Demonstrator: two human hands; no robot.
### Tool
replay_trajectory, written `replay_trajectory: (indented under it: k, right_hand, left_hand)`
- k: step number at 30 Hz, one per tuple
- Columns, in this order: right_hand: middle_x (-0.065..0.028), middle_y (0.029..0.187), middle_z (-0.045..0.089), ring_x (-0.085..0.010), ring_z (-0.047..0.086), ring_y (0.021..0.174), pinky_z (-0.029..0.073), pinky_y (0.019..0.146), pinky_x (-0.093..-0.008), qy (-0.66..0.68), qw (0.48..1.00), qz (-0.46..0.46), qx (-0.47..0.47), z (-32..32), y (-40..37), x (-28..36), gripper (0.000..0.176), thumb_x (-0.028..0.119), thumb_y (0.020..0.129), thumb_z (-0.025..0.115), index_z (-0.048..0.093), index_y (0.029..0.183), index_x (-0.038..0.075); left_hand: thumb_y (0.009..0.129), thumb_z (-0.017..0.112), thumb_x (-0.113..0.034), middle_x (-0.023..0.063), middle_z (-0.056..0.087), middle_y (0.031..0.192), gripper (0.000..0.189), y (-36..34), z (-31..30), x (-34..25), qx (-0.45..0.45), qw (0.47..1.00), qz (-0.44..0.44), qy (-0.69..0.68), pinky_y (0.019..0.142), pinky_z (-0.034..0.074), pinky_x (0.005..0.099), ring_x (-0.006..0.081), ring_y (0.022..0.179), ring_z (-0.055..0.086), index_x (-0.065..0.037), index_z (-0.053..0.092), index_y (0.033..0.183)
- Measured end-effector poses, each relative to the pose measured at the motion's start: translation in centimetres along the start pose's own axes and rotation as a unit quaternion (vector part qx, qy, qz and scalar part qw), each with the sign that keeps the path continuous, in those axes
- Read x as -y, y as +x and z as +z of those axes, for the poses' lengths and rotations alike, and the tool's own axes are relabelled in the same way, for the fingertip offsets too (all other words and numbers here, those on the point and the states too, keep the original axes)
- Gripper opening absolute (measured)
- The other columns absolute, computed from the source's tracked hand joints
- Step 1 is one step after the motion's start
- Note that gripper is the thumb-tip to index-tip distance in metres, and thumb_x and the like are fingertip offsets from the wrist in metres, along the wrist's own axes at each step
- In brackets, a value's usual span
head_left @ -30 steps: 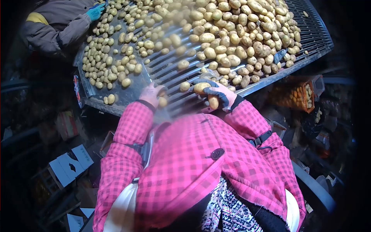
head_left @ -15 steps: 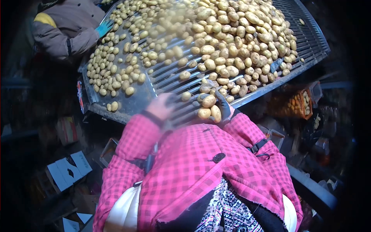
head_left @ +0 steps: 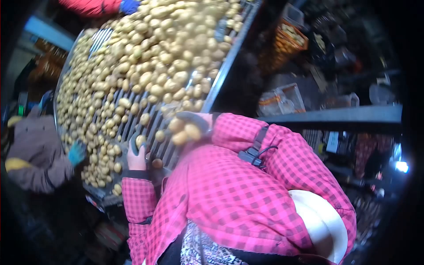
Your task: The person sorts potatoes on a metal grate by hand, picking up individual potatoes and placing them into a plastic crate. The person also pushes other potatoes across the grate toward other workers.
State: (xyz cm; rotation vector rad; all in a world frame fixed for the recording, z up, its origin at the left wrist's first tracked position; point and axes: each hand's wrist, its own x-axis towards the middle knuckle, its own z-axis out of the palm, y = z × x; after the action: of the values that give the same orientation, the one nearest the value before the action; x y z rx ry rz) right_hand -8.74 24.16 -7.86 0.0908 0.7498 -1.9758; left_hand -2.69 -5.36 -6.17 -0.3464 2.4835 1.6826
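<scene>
Several potatoes (head_left: 183,132) are gathered in my right hand (head_left: 201,122), whose gloved fingers curl round them above the near edge of the slatted metal table (head_left: 160,149). To its left, my left hand (head_left: 137,157) closes on a single potato (head_left: 141,141) over the slats. A small round reddish-brown potato (head_left: 157,163) lies close beside my left wrist. Beyond both hands a large heap of potatoes (head_left: 145,57) covers most of the table. My right hand is slightly blurred.
A co-worker in a brown jacket (head_left: 35,145) has a teal-gloved hand (head_left: 77,153) at the table's left side. Across the heap is another person's red sleeve (head_left: 90,6) with a blue glove (head_left: 129,6). A metal beam (head_left: 335,115) and an orange crate (head_left: 291,37) are at right.
My view has swung right, shifting the table leftward. My left hand, blurred and apparently without a potato before, now has one. My right hand still holds several potatoes.
</scene>
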Motion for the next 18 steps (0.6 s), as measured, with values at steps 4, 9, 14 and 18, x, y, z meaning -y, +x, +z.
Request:
replay_trajectory:
  k: [4, 9, 14, 18]
  right_hand:
    - [-0.0169, 0.122, 0.061, -0.0254, 0.063, 0.104, 0.049, 0.092, -0.0374, 0.132, 0.987, -0.064, 0.071, -1.5, 1.7, -0.7, 0.051, 0.039, 0.095, 0.052, 0.053, 0.128, 0.0]
    - [-0.0152, 0.11, 0.064, -0.0221, 0.062, 0.092, 0.049, 0.084, -0.035, 0.254, 0.958, -0.065, 0.118, -6.4, -2.8, -2.6, 0.044, 0.033, 0.095, 0.051, 0.056, 0.123, -0.001]
    - [0.0001, 0.072, 0.039, -0.0052, 0.034, 0.045, 0.026, 0.037, -0.0202, 0.376, 0.879, 0.138, 0.258, -4.3, -11.6, 1.7, 0.012, 0.016, 0.093, 0.054, 0.044, 0.095, 0.009]
    - [0.0019, 0.066, 0.032, -0.006, 0.028, 0.044, 0.021, 0.036, -0.0227, 0.448, 0.856, 0.065, 0.251, -6.1, -22.1, 0.5, 0.016, 0.013, 0.09, 0.057, 0.041, 0.09, 0.011]
  left_hand:
    - [0.086, 0.065, -0.023, 0.0259, 0.045, 0.137, 0.073, 1.9, 9.8, -5.3, 0.124, 0.982, 0.089, 0.111, 0.106, 0.037, 0.0378, 0.0327, 0.127, 0.046, 0.002, 0.029, 0.144]
    - [0.09, 0.063, -0.016, 0.0135, 0.046, 0.136, 0.071, 2.7, 13.8, -5.7, 0.32, 0.943, 0.087, 0.033, 0.094, 0.046, 0.0303, 0.0191, 0.116, 0.051, -0.001, 0.024, 0.147]
    - [0.092, 0.06, -0.014, 0.0132, 0.049, 0.137, 0.066, 2.1, 15.6, -11.3, 0.377, 0.926, 0.008, -0.035, 0.096, 0.043, 0.0289, 0.0183, 0.118, 0.051, -0.002, 0.028, 0.148]
    - [0.092, 0.057, -0.009, 0.012, 0.06, 0.124, 0.041, 5.3, 14.7, -9.6, 0.314, 0.949, 0.028, 0.007, 0.098, 0.044, 0.0313, 0.0188, 0.111, 0.058, 0.0, 0.052, 0.132]
